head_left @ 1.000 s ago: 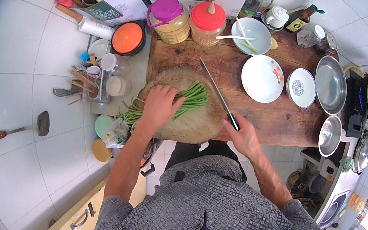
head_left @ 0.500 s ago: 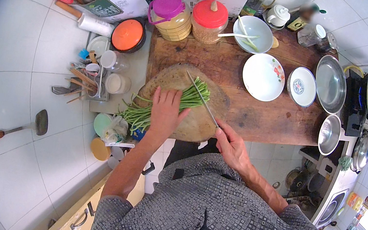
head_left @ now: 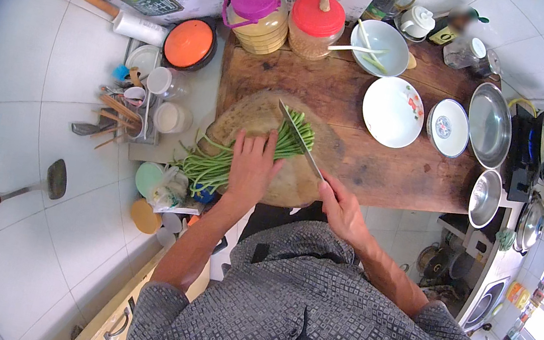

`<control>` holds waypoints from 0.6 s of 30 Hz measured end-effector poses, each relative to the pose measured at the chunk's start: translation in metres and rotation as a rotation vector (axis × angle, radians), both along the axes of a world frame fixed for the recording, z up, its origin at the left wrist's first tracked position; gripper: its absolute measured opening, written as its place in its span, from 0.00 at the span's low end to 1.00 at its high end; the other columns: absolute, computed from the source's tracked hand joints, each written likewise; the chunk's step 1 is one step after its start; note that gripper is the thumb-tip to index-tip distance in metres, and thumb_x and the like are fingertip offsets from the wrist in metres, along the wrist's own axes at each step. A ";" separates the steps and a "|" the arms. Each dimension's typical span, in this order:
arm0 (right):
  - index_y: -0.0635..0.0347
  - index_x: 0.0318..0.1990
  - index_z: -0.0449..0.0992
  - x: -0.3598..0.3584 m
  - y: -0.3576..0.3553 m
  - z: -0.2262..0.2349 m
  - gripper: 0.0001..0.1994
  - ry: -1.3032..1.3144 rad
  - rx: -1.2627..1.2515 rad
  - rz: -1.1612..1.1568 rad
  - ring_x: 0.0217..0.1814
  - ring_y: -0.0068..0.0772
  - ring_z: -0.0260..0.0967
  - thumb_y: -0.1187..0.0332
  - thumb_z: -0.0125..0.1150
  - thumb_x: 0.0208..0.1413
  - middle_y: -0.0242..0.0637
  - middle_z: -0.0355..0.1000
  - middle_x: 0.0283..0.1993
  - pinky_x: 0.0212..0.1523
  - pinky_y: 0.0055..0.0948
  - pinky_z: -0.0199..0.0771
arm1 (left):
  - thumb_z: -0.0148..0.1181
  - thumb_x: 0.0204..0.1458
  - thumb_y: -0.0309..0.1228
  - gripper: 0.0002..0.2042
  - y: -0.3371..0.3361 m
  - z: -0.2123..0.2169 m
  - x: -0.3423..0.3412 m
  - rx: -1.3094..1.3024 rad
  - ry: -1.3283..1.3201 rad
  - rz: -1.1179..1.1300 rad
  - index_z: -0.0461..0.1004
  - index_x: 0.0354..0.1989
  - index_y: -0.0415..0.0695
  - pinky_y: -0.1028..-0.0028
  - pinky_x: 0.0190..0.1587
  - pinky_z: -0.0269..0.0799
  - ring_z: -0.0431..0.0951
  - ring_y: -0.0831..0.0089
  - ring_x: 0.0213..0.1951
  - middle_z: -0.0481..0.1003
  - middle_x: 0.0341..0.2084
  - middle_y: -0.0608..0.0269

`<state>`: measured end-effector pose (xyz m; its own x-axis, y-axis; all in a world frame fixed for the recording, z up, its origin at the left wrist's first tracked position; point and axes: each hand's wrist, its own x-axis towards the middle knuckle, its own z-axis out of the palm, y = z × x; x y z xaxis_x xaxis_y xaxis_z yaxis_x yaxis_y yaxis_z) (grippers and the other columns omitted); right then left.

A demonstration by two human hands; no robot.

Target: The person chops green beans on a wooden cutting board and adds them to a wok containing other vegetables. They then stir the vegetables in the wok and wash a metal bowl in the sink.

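Note:
A bundle of long green beans (head_left: 209, 168) lies across a round wooden cutting board (head_left: 246, 111), its loose left ends hanging past the board. My left hand (head_left: 254, 167) rests over the middle of the bundle, fingers bent down on it and holding it. In my right hand (head_left: 342, 215) is the handle of a kitchen knife (head_left: 302, 139). The blade slants up and left over the right end of the bundle, a short way from my left fingers. Whether its edge touches the beans I cannot tell.
The board sits on a wooden table (head_left: 387, 179). Behind stand a purple-lidded jar (head_left: 258, 18), a red-lidded jar (head_left: 315, 28) and a bowl with a white spoon (head_left: 387, 50). Rightward are a white plate (head_left: 391, 114), a patterned bowl (head_left: 448, 128), steel basins (head_left: 489, 128) and a stove (head_left: 525, 156).
The knife has tilted, so more of its blade face shows. My left hand has moved slightly right along the beans. The whole view has shifted a little.

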<state>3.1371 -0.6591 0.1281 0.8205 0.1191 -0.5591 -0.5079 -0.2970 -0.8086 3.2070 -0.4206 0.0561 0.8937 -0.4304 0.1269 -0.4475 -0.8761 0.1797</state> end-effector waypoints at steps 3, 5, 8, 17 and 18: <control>0.63 0.70 0.71 0.005 0.007 -0.013 0.24 -0.066 0.006 -0.026 0.64 0.42 0.77 0.57 0.49 0.77 0.56 0.79 0.60 0.63 0.38 0.74 | 0.72 0.52 0.43 0.36 0.000 -0.002 0.000 0.002 0.007 0.009 0.71 0.67 0.38 0.47 0.73 0.58 0.74 0.55 0.52 0.72 0.44 0.54; 0.63 0.70 0.71 0.008 0.011 -0.022 0.24 -0.086 -0.017 -0.022 0.65 0.43 0.77 0.57 0.49 0.76 0.56 0.78 0.61 0.63 0.38 0.74 | 0.71 0.53 0.43 0.35 0.000 -0.003 -0.001 -0.021 0.044 0.030 0.71 0.67 0.39 0.46 0.72 0.59 0.73 0.53 0.54 0.72 0.47 0.52; 0.62 0.70 0.71 0.008 0.019 -0.034 0.24 -0.207 0.000 -0.034 0.65 0.46 0.77 0.57 0.51 0.76 0.56 0.78 0.62 0.64 0.38 0.74 | 0.72 0.53 0.43 0.35 0.001 -0.004 -0.002 -0.032 0.028 0.031 0.71 0.67 0.39 0.49 0.71 0.62 0.74 0.54 0.53 0.72 0.45 0.53; 0.60 0.68 0.73 0.012 0.029 -0.037 0.23 -0.257 -0.038 -0.039 0.61 0.58 0.79 0.57 0.53 0.74 0.61 0.78 0.57 0.60 0.43 0.77 | 0.71 0.53 0.42 0.34 0.002 -0.008 -0.006 -0.064 -0.051 0.008 0.71 0.65 0.37 0.50 0.68 0.64 0.74 0.53 0.51 0.73 0.45 0.52; 0.60 0.68 0.74 0.012 0.027 -0.036 0.23 -0.255 -0.021 -0.063 0.60 0.59 0.79 0.56 0.53 0.74 0.61 0.79 0.56 0.59 0.43 0.77 | 0.71 0.53 0.42 0.33 0.002 -0.007 -0.006 -0.072 -0.052 -0.004 0.71 0.65 0.37 0.50 0.68 0.64 0.73 0.53 0.51 0.73 0.45 0.52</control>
<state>3.1492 -0.6321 0.0917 0.9408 0.0534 -0.3348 -0.3063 -0.2894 -0.9069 3.2009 -0.4187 0.0486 0.8834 -0.4219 0.2042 -0.4612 -0.8600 0.2182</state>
